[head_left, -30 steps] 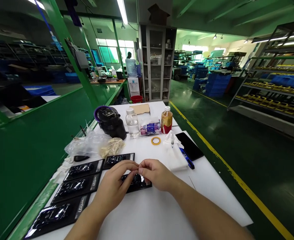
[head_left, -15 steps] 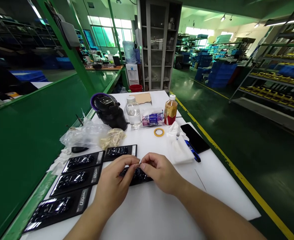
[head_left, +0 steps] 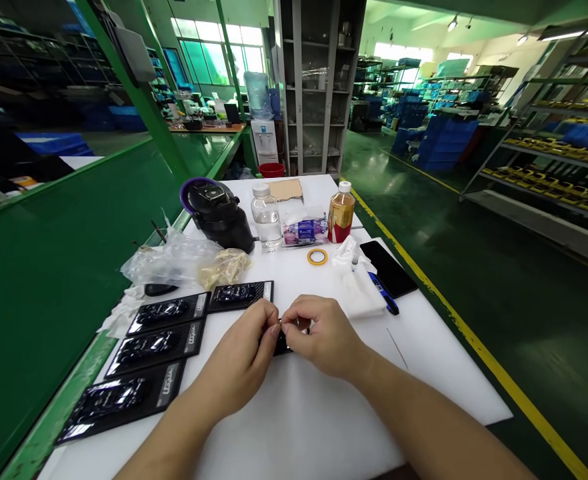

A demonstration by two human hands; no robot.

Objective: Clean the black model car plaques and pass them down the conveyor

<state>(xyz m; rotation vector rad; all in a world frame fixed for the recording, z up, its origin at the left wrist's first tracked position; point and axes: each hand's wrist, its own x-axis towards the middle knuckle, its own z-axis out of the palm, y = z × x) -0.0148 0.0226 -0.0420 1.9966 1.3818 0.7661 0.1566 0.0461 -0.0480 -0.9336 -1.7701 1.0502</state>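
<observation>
Two-handed, probably doing a fine fingertip step just above the black plaque (head_left: 283, 345) on the white table (head_left: 319, 420). Holding the left hand (head_left: 247, 350) and the right hand (head_left: 321, 333) closed in pinches, with tips nearly meeting over this plaque; gripping maybe something very small, but not being able to tell what. For the next move, needing, by judgement, steady wrists and only little finger motion, without rubbing the glossy face of the plaque. On the table, seeing three similar plaques (head_left: 149, 343) in a column to the left of the plaque, and a fourth plaque (head_left: 239, 294) beyond it, slightly left. Farther beyond the plaque, finding a tape ring (head_left: 310, 258), a clear bottle (head_left: 268, 225) and a black flask (head_left: 220, 219); beyond it to the right, a white cloth (head_left: 359, 293) and a blue tool (head_left: 385, 295). In the room, well beyond the plaque, noticing a tall cabinet (head_left: 315, 100), a water dispenser (head_left: 264, 140) and, far to the right, a metal rack (head_left: 531, 205) with yellow things (head_left: 547, 183).
</observation>
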